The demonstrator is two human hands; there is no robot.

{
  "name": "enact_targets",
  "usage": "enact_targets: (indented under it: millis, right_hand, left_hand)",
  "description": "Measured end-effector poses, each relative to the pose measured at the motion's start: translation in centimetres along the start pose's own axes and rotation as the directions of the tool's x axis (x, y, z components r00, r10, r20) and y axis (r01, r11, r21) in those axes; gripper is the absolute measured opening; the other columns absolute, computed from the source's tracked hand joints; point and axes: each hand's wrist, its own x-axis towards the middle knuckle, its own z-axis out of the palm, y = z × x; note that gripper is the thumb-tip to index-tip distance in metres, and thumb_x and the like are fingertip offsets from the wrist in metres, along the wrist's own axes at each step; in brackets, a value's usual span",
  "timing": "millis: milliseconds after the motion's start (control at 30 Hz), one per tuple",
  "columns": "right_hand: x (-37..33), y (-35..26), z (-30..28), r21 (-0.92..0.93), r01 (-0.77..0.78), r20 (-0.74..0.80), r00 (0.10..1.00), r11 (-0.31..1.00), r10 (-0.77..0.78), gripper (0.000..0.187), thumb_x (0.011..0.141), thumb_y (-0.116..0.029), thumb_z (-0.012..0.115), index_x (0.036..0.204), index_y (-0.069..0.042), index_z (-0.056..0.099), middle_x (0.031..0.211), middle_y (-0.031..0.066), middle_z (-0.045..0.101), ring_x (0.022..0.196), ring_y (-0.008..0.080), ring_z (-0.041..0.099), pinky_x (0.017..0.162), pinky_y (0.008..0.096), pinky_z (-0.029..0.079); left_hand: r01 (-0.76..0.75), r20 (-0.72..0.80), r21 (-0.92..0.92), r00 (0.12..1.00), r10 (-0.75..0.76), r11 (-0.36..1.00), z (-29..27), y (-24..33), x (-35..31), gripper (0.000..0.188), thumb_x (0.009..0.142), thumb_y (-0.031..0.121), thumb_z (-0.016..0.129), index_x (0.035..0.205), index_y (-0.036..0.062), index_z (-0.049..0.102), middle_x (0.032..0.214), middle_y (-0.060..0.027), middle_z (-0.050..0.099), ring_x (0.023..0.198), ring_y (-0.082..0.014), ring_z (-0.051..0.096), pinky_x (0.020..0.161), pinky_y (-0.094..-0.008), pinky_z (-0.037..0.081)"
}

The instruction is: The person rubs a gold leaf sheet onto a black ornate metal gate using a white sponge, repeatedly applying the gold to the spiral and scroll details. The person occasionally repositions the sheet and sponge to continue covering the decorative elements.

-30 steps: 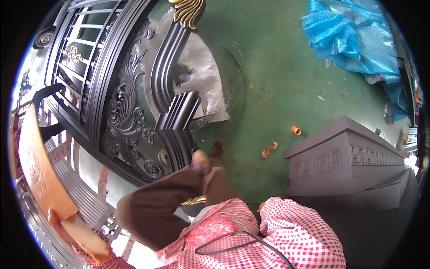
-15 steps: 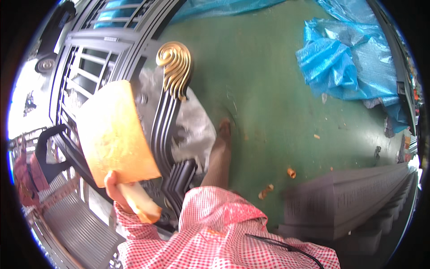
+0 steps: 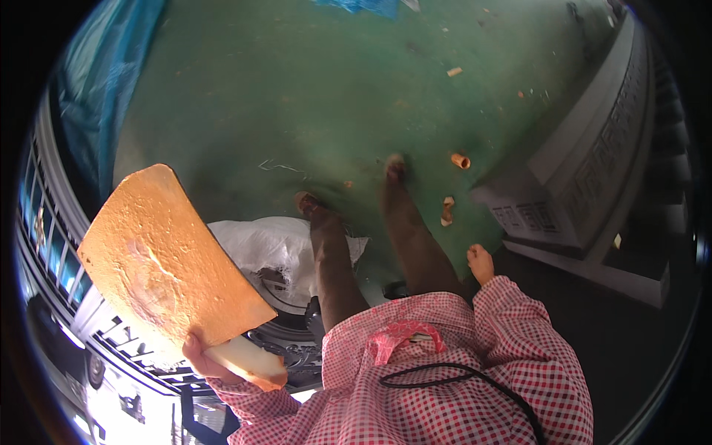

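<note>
My left hand [image 3: 199,358] is closed around the lower edge of a flat orange-coated board [image 3: 174,256], its surface rough with smears. Against the same hand lies a pale, elongated piece [image 3: 248,362] with an orange-stained end; I cannot tell whether it is joined to the board. The board is held up at the left, in front of metal railings. My right hand [image 3: 480,264] hangs low beside my right thigh, its fingers curled in, and nothing shows in it.
A white plastic sack [image 3: 267,241] lies by my legs on the green floor. An orange tube [image 3: 460,161] and a small brown-and-white scrap [image 3: 447,211] lie ahead. A grey moulded block [image 3: 549,193] stands at the right. Blue plastic sheeting [image 3: 111,67] hangs at the far left.
My view has turned to the right. The gold-scrolled dark piece has left the view, and my right hand has come in. The board stays in my left hand.
</note>
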Motion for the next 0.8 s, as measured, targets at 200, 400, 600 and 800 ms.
enact_targets:
  millis: [200,400,600,800]
  right_hand:
    - [7.3,-0.7,3.4,0.315,-0.221,0.167,0.97,0.923,0.176,0.036,0.083,-0.022,0.062,0.111,0.0,0.055,0.096,0.0156,0.064,0.083,0.0275,0.063,0.072,0.036,0.049]
    - [16.2,-2.9,6.3,0.634,-0.415,0.301,0.91,0.652,0.286,0.048,0.084,-0.024,0.064,0.121,-0.001,0.045,0.086,0.0075,0.06,0.073,0.015,0.06,0.061,0.0291,0.048]
    - [24.4,3.9,16.0,0.817,-0.44,0.35,0.892,0.372,0.286,0.064,0.082,-0.027,0.067,0.13,-0.005,0.032,0.099,0.0064,0.056,0.083,0.0149,0.057,0.072,0.0325,0.049]
    - [34.6,2.1,18.5,0.94,-0.273,0.116,0.819,0.204,0.562,0.086,0.078,-0.029,0.072,0.139,-0.002,0.018,0.118,0.0102,0.045,0.103,0.019,0.05,0.084,0.0325,0.045]
  left_hand:
    - [0.344,0.232,0.047,0.909,-0.346,0.938,9.5,-5.6,3.3,0.067,0.076,0.031,0.055,0.132,-0.0003,0.034,0.121,-0.0207,0.05,0.106,-0.0304,0.052,0.093,-0.0404,0.042]
    - [0.331,0.23,0.4,0.866,-0.443,0.854,16.5,-19.3,7.5,0.069,0.07,0.03,0.062,0.127,-0.0014,0.037,0.104,-0.0168,0.054,0.082,-0.0252,0.057,0.072,-0.0348,0.05]
    - [0.35,0.315,0.432,0.805,-0.503,0.831,20.2,-32.8,10.9,0.06,0.069,0.026,0.065,0.117,-0.0022,0.041,0.084,-0.0125,0.056,0.058,-0.0185,0.055,0.05,-0.0274,0.047]
    - [0.336,0.445,0.467,0.71,-0.545,0.818,20.5,-44.3,15.6,0.051,0.075,0.02,0.061,0.118,-0.0007,0.042,0.084,-0.0114,0.058,0.054,-0.0182,0.054,0.047,-0.0261,0.046]
